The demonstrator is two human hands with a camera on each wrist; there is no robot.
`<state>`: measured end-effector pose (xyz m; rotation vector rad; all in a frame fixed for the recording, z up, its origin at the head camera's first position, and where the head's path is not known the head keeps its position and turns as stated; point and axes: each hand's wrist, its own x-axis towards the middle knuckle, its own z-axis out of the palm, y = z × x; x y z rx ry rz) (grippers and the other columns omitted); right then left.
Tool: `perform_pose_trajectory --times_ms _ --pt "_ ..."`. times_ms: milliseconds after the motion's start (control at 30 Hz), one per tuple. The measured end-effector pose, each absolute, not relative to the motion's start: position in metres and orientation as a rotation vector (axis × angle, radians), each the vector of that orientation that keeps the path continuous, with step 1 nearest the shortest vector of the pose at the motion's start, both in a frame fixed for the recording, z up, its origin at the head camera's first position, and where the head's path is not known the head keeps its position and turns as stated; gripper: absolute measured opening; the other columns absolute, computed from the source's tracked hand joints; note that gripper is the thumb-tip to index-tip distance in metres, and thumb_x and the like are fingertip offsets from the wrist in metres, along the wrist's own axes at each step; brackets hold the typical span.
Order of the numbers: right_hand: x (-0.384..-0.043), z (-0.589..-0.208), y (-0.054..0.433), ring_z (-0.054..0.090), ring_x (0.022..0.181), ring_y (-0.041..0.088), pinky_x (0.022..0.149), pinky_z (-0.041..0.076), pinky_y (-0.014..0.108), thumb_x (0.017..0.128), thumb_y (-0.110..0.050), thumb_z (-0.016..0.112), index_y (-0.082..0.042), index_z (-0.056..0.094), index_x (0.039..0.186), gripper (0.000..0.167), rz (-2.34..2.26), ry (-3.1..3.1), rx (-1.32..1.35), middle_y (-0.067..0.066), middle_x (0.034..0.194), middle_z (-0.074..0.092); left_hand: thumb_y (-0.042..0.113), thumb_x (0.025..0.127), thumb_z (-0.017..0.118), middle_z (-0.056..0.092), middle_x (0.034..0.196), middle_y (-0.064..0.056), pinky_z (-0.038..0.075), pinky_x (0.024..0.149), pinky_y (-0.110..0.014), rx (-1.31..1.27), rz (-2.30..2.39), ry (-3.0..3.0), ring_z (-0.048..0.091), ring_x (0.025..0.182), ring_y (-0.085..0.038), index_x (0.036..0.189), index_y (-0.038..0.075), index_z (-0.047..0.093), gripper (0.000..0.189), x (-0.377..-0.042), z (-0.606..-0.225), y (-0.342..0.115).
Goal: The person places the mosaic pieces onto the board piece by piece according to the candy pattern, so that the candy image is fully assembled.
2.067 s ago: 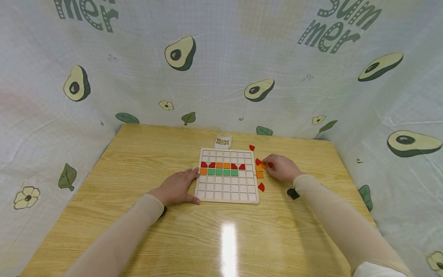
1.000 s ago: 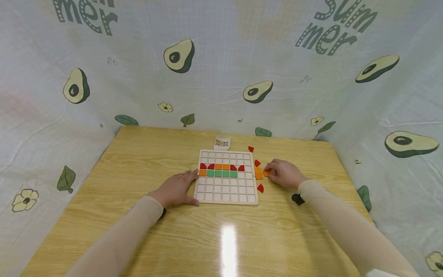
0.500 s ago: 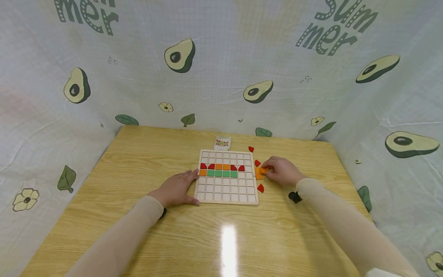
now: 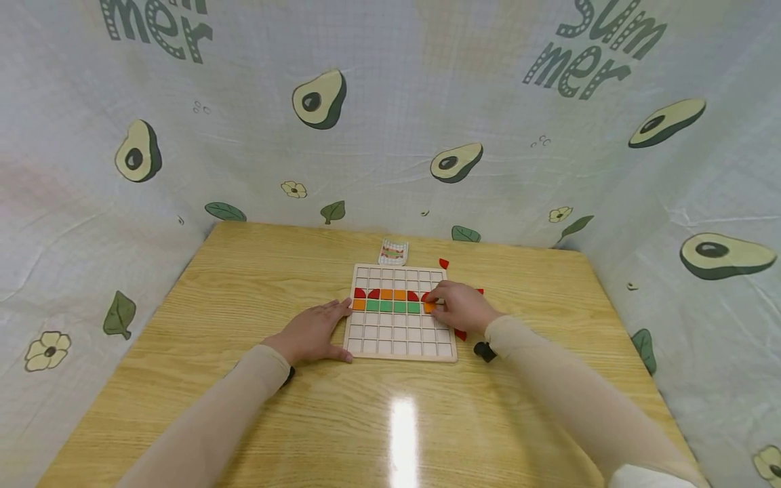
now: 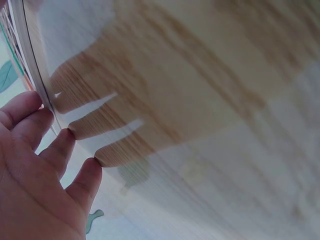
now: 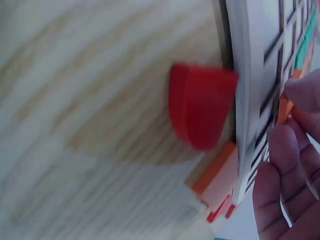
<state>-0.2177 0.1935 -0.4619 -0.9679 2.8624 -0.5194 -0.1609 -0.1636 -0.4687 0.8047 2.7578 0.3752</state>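
A wooden grid board (image 4: 399,344) lies on the table. In it sit a row of red quarter-circle tiles and orange square tiles (image 4: 393,295), and below that an orange tile (image 4: 358,305) and several green tiles (image 4: 386,307). My right hand (image 4: 462,308) pinches an orange square tile (image 6: 284,110) between thumb and fingers over the cell right of the green ones; whether it touches the cell is unclear. My left hand (image 4: 311,332) is spread at the board's left edge, fingertips and thumb touching it.
A small pattern card (image 4: 393,252) lies behind the board. One red quarter-circle tile (image 4: 444,263) is near the board's back right corner. Along the right edge lie another red tile (image 6: 200,105) and an orange tile (image 6: 217,175), partly behind my right hand in the head view.
My right hand picked up an orange tile from the pieces beside the board and has carried it left over the grid. The left hand has stayed at the board's edge.
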Motion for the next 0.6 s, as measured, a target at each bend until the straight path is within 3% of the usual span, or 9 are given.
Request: perform_pose_trajectory --times_ms 600 --pt "-0.2181 -0.4672 0.1905 0.053 0.076 0.009 0.071 0.050 0.027 0.088 -0.023 0.072 -0.017 0.076 0.109 0.022 -0.488 2.892 -0.969 -0.006 0.103 0.063 0.072 0.074 0.072 0.026 0.162 -0.007 0.026 0.115 -0.049 0.796 0.389 2.758 0.028 0.146 -0.030 0.155 0.010 0.036 0.108 -0.1597 -0.4667 -0.1625"
